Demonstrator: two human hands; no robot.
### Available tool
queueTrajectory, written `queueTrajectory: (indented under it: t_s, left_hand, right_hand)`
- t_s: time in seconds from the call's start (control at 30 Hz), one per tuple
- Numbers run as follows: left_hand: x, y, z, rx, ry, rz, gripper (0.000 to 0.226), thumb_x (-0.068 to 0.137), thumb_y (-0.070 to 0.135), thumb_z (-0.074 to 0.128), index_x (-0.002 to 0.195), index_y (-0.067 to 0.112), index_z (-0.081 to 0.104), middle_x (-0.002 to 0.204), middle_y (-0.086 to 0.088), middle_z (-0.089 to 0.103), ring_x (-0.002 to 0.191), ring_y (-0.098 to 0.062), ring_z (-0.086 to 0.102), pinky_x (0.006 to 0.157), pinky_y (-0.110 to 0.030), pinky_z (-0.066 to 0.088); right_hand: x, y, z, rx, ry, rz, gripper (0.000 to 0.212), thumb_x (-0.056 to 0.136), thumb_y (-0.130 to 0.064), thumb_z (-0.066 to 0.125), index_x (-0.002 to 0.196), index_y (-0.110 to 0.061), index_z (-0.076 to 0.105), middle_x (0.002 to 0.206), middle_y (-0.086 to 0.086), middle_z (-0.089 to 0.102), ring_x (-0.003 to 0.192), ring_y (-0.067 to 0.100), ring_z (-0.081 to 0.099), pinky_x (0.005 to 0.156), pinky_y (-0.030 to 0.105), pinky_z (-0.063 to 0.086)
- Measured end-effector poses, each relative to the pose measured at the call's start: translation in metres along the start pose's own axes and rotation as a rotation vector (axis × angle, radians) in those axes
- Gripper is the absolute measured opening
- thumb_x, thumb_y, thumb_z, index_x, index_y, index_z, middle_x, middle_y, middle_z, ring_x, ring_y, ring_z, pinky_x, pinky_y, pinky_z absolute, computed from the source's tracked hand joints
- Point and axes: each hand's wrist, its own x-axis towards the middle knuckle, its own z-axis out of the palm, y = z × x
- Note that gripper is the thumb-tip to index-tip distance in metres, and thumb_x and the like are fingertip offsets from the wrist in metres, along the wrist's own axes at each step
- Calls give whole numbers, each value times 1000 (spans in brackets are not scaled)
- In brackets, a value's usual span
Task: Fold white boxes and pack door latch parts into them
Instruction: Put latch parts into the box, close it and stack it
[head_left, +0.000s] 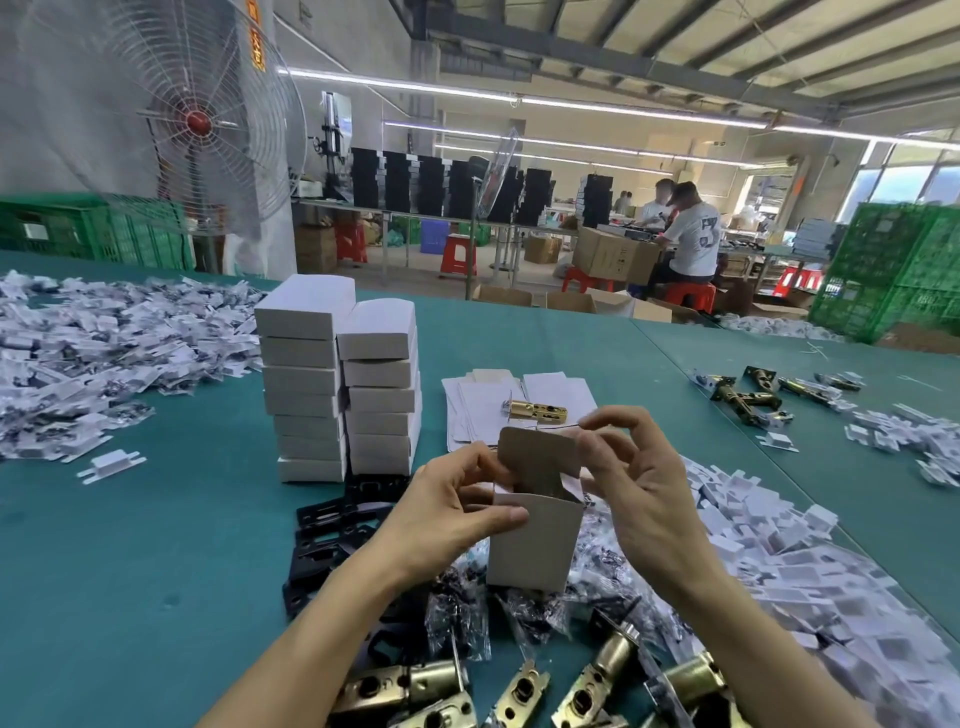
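A: Status on the box?
B: I see one white box upright over the bench, top open, lid flap standing up at its far edge. Can't tell if it rests on anything.
A: Grips?
B: Left grip is clamped on the box's left side, thumb across the near face. Right grip pinches the right edge of the lid flap with thumb and forefinger.
A: Anything inside?
B: Can't tell, the interior is in shadow.
A: Parts?
B: Brass latch bodies lie in front of the box, nearest me. Bagged screws are below it. Black plates are to its left, and a heap of white inserts to its right.
A: Finished stock?
B: Two stacks of closed boxes stand behind and left of the box. Flat blanks lie directly behind it, with one gold latch on top. Loose latches are well off behind and right.
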Motion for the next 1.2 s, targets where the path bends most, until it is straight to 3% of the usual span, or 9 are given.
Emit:
queueTrajectory:
  t_s: [0.13, 0.33, 0.43, 0.57, 0.73, 0.83, 0.93, 1.07, 1.2]
  left_hand:
    - [0, 0, 3, 17, 31, 45, 23, 79, -1, 81, 91, 9, 64, 99, -4, 75, 97, -23, 73, 89, -35, 59]
    - [1, -3, 2, -60, 47, 33, 33, 78, -2, 81, 87, 16, 55, 98, -10, 73, 97, -28, 73, 85, -39, 59]
    - [1, -2, 2, -118, 31, 26, 41, 77, -2, 81, 89, 22, 50, 93, -9, 71, 92, -26, 74, 79, -33, 59]
    - [1, -1, 2, -120, 18, 21, 46, 75, 3, 81, 99, 32, 53, 108, -23, 70, 99, -41, 70, 90, -51, 58]
    - [-1, 1, 8, -19, 60, 82, 26, 82, 25, 81, 101, 31, 64, 106, 3, 74, 99, -14, 71, 86, -30, 58]
    - [0, 2, 12, -1, 137, 102, 15, 84, 33, 76, 96, 26, 70, 102, 4, 75, 95, -13, 71, 87, -29, 58]
    - [1, 0, 13, -10, 172, 129, 9, 85, 24, 76, 94, 25, 73, 101, 8, 75, 91, -11, 73, 85, -29, 59]
    - [1, -2, 13, -32, 215, 175, 15, 77, 25, 78, 91, 30, 78, 110, 14, 74, 97, -11, 73, 84, -23, 58]
    - [0, -2, 9, 146, 205, 246, 28, 75, 31, 78, 103, 35, 74, 107, 17, 75, 99, -4, 71, 84, -24, 59]
  right_hand:
    - [2, 5, 2, 0, -16, 33, 8, 80, -28, 70, 86, -24, 75, 85, -1, 74, 81, 9, 69, 71, 19, 53]
    - [-1, 9, -10, -21, -41, 74, 24, 71, -23, 78, 94, -15, 79, 95, 2, 77, 94, 17, 72, 83, 27, 56]
    - [-2, 10, -10, -96, -36, 41, 21, 75, -9, 80, 93, -18, 76, 94, -2, 77, 92, 13, 72, 79, 22, 56]
    - [-4, 13, -11, -223, -60, 2, 25, 81, -5, 78, 94, -26, 73, 96, -9, 75, 93, 8, 71, 76, 17, 54]
    - [-8, 16, -8, -276, -43, -20, 27, 84, -8, 75, 90, -34, 74, 97, -16, 75, 96, 3, 70, 76, 16, 55]
    - [-9, 16, -9, -261, -62, -19, 25, 84, -6, 73, 93, -29, 76, 99, -15, 75, 99, 3, 69, 80, 19, 56]
    - [-9, 14, -15, -264, -89, -28, 27, 85, -2, 71, 98, -26, 77, 101, -15, 75, 102, 2, 68, 84, 17, 55]
    - [-9, 11, -22, -339, -104, -74, 31, 84, -1, 71, 101, -26, 76, 103, -14, 75, 102, 1, 68, 85, 15, 54]
    - [-7, 12, -26, -340, -109, -85, 35, 83, -2, 73, 98, -33, 75, 103, -22, 73, 100, 0, 69, 85, 13, 53]
